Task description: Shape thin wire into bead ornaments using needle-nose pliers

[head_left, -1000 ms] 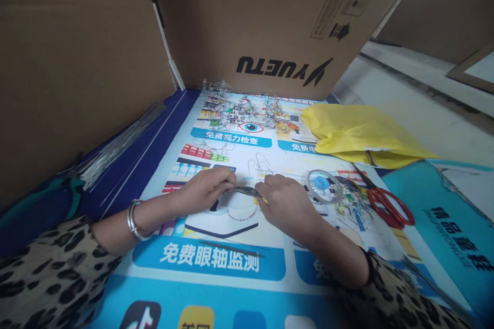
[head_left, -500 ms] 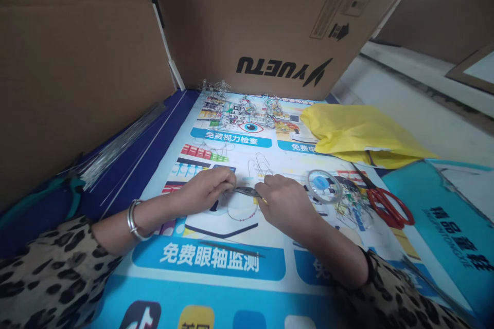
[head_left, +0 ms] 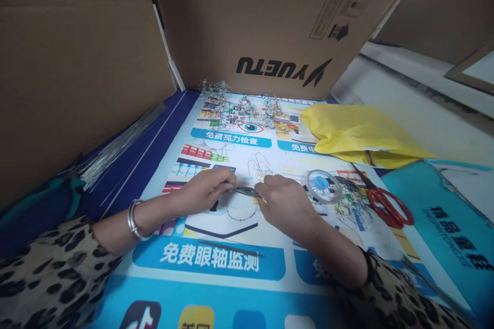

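Observation:
My left hand (head_left: 206,189) is pinched on the end of a thin wire loop (head_left: 242,212) strung with small beads, which hangs down onto the printed poster (head_left: 216,262). My right hand (head_left: 285,203) is closed round small pliers (head_left: 247,192) whose dark jaws point left and meet the wire at my left fingertips. Both hands rest low over the middle of the poster. A silver bangle (head_left: 133,220) sits on my left wrist.
Cardboard box walls (head_left: 270,15) stand close behind and to the left. A bundle of straight wires (head_left: 116,146) lies at the left. Finished wire pieces (head_left: 239,110) are heaped at the back. A yellow bag (head_left: 358,133), a tape roll (head_left: 324,186) and red scissors (head_left: 388,205) lie to the right.

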Available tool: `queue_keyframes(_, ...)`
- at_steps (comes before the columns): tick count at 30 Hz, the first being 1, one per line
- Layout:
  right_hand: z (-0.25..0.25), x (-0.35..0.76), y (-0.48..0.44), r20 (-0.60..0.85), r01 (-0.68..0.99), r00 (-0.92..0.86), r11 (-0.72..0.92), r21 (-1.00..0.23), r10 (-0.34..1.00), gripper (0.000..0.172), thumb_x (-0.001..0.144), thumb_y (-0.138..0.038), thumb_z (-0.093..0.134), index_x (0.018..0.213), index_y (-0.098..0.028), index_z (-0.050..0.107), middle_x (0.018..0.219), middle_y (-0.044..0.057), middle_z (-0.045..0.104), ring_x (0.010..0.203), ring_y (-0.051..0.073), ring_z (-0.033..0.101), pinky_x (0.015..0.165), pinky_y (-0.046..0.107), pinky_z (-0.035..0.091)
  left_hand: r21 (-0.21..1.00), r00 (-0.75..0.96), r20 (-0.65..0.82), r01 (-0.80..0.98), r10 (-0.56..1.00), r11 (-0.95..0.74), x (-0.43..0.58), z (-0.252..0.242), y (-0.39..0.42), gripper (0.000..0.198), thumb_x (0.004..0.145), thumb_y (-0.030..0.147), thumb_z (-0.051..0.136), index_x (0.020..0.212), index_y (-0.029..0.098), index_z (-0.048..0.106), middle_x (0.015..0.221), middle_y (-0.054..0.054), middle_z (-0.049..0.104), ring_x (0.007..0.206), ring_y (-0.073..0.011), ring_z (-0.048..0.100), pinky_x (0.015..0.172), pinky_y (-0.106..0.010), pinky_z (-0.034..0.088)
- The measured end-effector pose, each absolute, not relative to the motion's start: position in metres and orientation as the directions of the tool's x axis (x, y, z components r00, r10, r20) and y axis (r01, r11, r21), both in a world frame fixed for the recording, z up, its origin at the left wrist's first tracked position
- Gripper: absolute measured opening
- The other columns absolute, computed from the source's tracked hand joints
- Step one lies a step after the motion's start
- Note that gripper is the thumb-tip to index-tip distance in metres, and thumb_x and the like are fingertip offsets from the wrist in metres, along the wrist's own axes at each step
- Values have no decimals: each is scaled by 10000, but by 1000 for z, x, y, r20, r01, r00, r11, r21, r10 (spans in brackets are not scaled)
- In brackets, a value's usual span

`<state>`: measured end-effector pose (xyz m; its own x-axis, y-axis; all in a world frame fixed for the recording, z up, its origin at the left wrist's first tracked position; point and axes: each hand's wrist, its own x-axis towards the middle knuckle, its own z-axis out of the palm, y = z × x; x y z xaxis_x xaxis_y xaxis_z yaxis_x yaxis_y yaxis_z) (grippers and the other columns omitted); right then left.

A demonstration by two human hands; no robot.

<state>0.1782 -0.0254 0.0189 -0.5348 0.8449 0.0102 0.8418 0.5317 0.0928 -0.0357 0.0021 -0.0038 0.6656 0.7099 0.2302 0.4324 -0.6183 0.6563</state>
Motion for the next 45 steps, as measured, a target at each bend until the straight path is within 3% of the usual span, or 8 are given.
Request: queue_keyframes(45, 19, 177, -28, 12, 842, -535, 533, 82, 845, 117, 794, -146, 472, 799, -191, 580, 792, 41, 579, 768, 169, 494, 624, 280, 273, 653, 634, 250, 448, 732, -611, -36, -5, 2, 139, 862, 111, 384, 846, 191, 496, 797, -4, 564, 720, -127, 510, 655, -253, 394)
